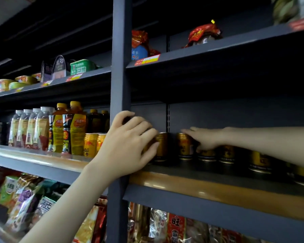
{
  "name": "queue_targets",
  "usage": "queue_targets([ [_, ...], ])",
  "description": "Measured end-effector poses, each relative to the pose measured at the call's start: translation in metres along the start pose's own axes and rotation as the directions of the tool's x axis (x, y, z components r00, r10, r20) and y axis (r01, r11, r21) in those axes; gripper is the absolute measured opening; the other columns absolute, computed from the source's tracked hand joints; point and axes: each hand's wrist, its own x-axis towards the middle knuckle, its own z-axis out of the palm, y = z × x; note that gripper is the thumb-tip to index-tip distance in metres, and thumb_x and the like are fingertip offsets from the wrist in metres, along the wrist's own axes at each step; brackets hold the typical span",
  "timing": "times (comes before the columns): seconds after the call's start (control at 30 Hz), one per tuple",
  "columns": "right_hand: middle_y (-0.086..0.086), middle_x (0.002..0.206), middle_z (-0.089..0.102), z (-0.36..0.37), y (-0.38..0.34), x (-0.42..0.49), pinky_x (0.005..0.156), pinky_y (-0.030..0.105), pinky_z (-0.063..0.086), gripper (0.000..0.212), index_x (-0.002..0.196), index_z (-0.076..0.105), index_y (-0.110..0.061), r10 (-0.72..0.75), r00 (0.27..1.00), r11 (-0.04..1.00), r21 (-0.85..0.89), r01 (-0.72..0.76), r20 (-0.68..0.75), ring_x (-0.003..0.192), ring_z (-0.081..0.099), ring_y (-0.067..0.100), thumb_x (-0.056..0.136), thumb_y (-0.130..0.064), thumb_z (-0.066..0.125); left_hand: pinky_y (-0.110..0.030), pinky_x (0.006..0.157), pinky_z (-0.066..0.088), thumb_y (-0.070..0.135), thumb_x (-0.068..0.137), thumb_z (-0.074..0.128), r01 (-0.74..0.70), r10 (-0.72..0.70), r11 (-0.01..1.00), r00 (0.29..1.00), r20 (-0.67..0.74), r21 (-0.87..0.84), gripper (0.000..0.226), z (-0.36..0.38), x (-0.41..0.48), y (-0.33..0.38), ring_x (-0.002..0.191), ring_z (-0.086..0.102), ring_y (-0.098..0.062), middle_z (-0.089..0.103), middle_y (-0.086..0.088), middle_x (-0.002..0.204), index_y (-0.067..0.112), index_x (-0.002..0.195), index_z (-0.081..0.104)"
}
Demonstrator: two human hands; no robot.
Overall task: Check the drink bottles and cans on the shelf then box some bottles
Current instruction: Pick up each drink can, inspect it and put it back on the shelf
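Observation:
A row of gold drink cans (225,154) stands on the dark middle shelf (200,183), right of the upright post. My left hand (128,142) reaches past the post, its fingers curled round the leftmost gold can (148,146), which is mostly hidden. Beside it stands another gold can (162,146). My right hand (205,139) comes in from the right with straight fingers lying across the can tops, its fingertips over one can (184,146). Left of the post stand yellow-capped bottles (75,130), white-capped clear bottles (30,130) and more gold cans (90,144).
The blue-grey upright post (120,76) splits the shelving. Red-wrapped goods (204,35) and bowls (23,81) sit on the shelf above. Snack bags (25,199) fill the shelf below. The shelf overhead leaves dark room above the cans.

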Motion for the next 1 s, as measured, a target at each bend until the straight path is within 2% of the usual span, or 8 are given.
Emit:
queue_targets([
  [0.13, 0.008, 0.147, 0.024, -0.004, -0.001, 0.007, 0.113, 0.039, 0.020, 0.089, 0.155, 0.008, -0.019, -0.056, 0.992, 0.992, -0.119, 0.043, -0.111, 0.139, 0.020, 0.027, 0.089, -0.025, 0.067, -0.041, 0.099, 0.034, 0.036, 0.094, 0.045, 0.023, -0.023, 1.000, 0.999, -0.024, 0.000, 0.032, 0.001, 0.001, 0.003, 0.092, 0.065, -0.021, 0.071, 0.003, 0.091, 0.019, 0.095, 0.072],
  [0.27, 0.006, 0.132, 0.032, -0.011, -0.004, 0.005, 0.107, 0.038, 0.022, 0.074, 0.147, 0.033, -0.023, -0.070, 0.987, 0.986, -0.161, 0.046, -0.146, 0.127, 0.027, 0.023, 0.085, -0.036, 0.070, -0.039, 0.097, 0.034, 0.036, 0.094, 0.044, 0.026, -0.026, 1.000, 0.999, -0.029, -0.018, 0.033, 0.001, -0.001, 0.002, 0.087, 0.064, -0.022, 0.071, 0.002, 0.087, 0.019, 0.093, 0.072],
  [0.37, 0.004, 0.140, 0.030, -0.012, -0.004, 0.005, 0.107, 0.041, 0.026, 0.072, 0.138, 0.036, -0.026, -0.031, 0.997, 0.999, -0.023, 0.030, -0.073, 0.130, 0.028, 0.025, 0.079, -0.042, 0.074, -0.039, 0.096, 0.035, 0.035, 0.095, 0.043, 0.031, -0.032, 0.999, 0.999, -0.032, -0.029, 0.033, 0.003, -0.002, 0.003, 0.087, 0.064, -0.022, 0.071, 0.002, 0.086, 0.018, 0.092, 0.071],
  [0.5, 0.003, 0.121, 0.053, -0.015, -0.005, 0.005, 0.075, 0.026, 0.046, 0.056, 0.114, 0.027, -0.032, -0.023, 1.000, 0.968, 0.248, 0.018, 0.017, 0.097, 0.054, 0.017, 0.083, -0.028, 0.074, -0.036, 0.102, 0.033, 0.025, 0.095, 0.046, 0.037, -0.080, 0.973, 0.980, -0.184, -0.227, 0.028, 0.004, -0.005, 0.000, 0.115, 0.056, -0.025, 0.067, -0.006, 0.115, 0.014, 0.104, 0.070],
  [0.6, 0.005, 0.134, 0.050, -0.017, -0.011, 0.003, 0.091, 0.032, 0.042, 0.066, 0.131, 0.024, -0.031, -0.035, 0.999, 0.992, 0.122, 0.033, 0.016, 0.110, 0.051, 0.020, 0.085, -0.033, 0.071, -0.038, 0.110, 0.028, 0.019, 0.094, 0.045, 0.073, -0.183, 0.930, 0.942, -0.281, -0.361, 0.031, 0.005, -0.017, -0.016, 0.135, 0.040, -0.026, 0.055, -0.012, 0.136, 0.008, 0.114, 0.067],
  [0.7, 0.003, 0.156, 0.028, -0.014, -0.022, 0.008, 0.115, 0.039, 0.018, 0.088, 0.151, 0.009, -0.031, -0.097, 0.993, 0.995, -0.014, 0.096, -0.061, 0.142, 0.027, 0.024, 0.086, -0.038, 0.068, -0.044, 0.116, 0.024, 0.020, 0.094, 0.044, -0.031, -0.051, 0.947, 0.968, -0.245, -0.321, 0.033, 0.014, -0.027, -0.033, 0.142, 0.030, -0.030, 0.052, -0.014, 0.138, 0.007, 0.111, 0.069],
  [0.8, 0.005, 0.156, 0.030, -0.016, -0.038, 0.023, 0.112, 0.039, 0.030, 0.090, 0.153, 0.006, -0.031, -0.148, 0.986, 0.989, -0.015, 0.147, -0.081, 0.140, 0.031, 0.025, 0.088, -0.035, 0.068, -0.046, 0.116, 0.027, 0.022, 0.094, 0.045, -0.162, 0.106, 0.957, 0.967, -0.230, -0.241, 0.034, 0.018, -0.029, -0.044, 0.139, 0.035, -0.032, 0.056, -0.018, 0.133, 0.005, 0.104, 0.072],
  [1.0, 0.003, 0.131, 0.050, -0.017, -0.057, 0.050, 0.096, 0.038, 0.046, 0.049, 0.130, 0.048, -0.018, -0.205, 0.967, 0.979, -0.050, 0.200, -0.152, 0.121, 0.049, 0.022, 0.087, -0.029, 0.068, -0.045, 0.113, 0.031, 0.032, 0.101, 0.036, -0.262, 0.230, 0.956, 0.949, -0.214, -0.134, 0.045, 0.015, -0.031, -0.057, 0.134, 0.041, -0.030, 0.061, -0.017, 0.127, 0.006, 0.101, 0.073],
])
